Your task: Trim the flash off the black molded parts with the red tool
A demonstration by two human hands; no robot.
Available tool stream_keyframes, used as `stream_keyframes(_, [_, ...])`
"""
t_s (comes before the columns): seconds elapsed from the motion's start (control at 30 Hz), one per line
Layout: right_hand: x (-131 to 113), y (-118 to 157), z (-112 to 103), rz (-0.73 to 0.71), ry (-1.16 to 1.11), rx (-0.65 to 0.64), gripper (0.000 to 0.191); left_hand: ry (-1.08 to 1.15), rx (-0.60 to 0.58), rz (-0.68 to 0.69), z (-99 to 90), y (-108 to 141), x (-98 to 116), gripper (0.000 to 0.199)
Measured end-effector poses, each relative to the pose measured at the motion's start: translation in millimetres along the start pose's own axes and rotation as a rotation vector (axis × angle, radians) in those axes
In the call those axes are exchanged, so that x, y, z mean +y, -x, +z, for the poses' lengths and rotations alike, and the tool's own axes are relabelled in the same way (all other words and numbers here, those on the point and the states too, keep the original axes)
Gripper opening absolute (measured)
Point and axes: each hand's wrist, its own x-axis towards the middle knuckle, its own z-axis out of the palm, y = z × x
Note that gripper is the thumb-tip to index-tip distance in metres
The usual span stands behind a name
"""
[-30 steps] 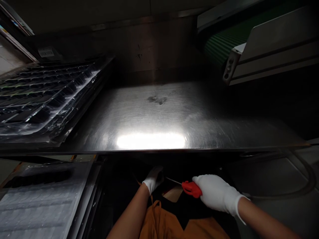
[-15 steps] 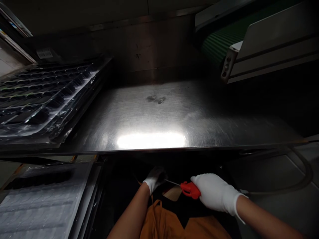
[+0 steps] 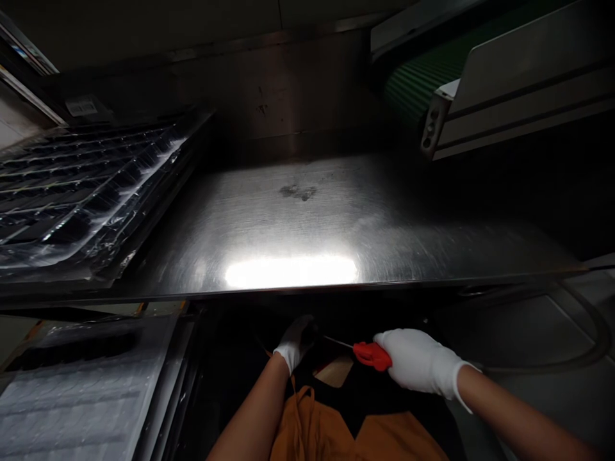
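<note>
My right hand (image 3: 420, 362) wears a white glove and is shut around the handle of a red-handled screwdriver (image 3: 372, 356). Its thin metal shaft points left, towards my left hand (image 3: 295, 342). That hand, also white-gloved, sits in deep shadow under the steel table's edge, and the shaft tip nearly reaches it. Anything in its fingers is too dark to make out. A small tan piece of card (image 3: 335, 371) lies below the shaft, in front of my orange apron (image 3: 312, 429).
A stainless steel table (image 3: 288, 224) spans the view above my hands. Stacked clear plastic trays (image 3: 81, 192) rest at its left, with more translucent trays (image 3: 72, 397) lower left. A green conveyor belt (image 3: 416, 83) runs top right. A dark hose (image 3: 596, 349) curves at the right.
My right hand and the screwdriver have risen slightly, and the view has shifted a little. My left hand stays close to the shaft tip.
</note>
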Motion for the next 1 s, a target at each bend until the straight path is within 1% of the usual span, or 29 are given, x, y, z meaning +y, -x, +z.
stream_keyframes(0.03, [-2, 0, 1, -0.003, 0.022, 0.005, 0.017, -0.002, 0.008, 0.010, -1.6, 0, 0, 0.018])
stream_keyframes(0.1, [-6, 0, 4, -0.018, 0.080, 0.003, 0.018, 0.034, 0.030, -0.019, -2.1, 0, -2, 0.016])
stream_keyframes(0.17, [-10, 0, 7, -0.026, 0.129, -0.017, 0.020, 0.053, 0.055, -0.051, 0.9, -2, -5, 0.012])
stream_keyframes(0.23, [-13, 0, 11, -0.031, 0.147, -0.030, 0.022, 0.075, 0.076, -0.076, 5.1, -3, -8, 0.015])
stream_keyframes(0.33, [-12, -2, 15, -0.045, 0.124, 0.017, 0.021, 0.117, 0.088, -0.101, 8.3, -2, -10, 0.013])
stream_keyframes(0.4, [-10, -4, 16, -0.047, 0.111, 0.046, 0.021, 0.145, 0.083, -0.121, 7.4, -2, -11, 0.010])
stream_keyframes(0.47, [-9, -5, 15, -0.053, 0.105, 0.052, 0.021, 0.177, 0.076, -0.139, 5.1, -3, -13, 0.011])
stream_keyframes(0.63, [-10, -5, 11, -0.037, 0.148, 0.046, 0.020, 0.272, 0.034, -0.163, 0.0, -11, -19, 0.016])
stream_keyframes(0.8, [-4, -6, 8, 0.000, 0.111, 0.019, 0.019, 0.325, -0.062, -0.171, 1.2, -17, -22, 0.019])
stream_keyframes(0.87, [-2, -6, 7, 0.011, 0.079, -0.002, 0.018, 0.325, -0.092, -0.163, 1.8, -17, -23, 0.021])
stream_keyframes(0.93, [0, -6, 6, 0.000, 0.039, -0.026, 0.018, 0.307, -0.102, -0.145, 0.1, -17, -24, 0.018])
stream_keyframes(1.0, [0, -5, 5, -0.002, 0.053, -0.013, 0.019, 0.279, -0.105, -0.121, -4.7, -15, -24, 0.017])
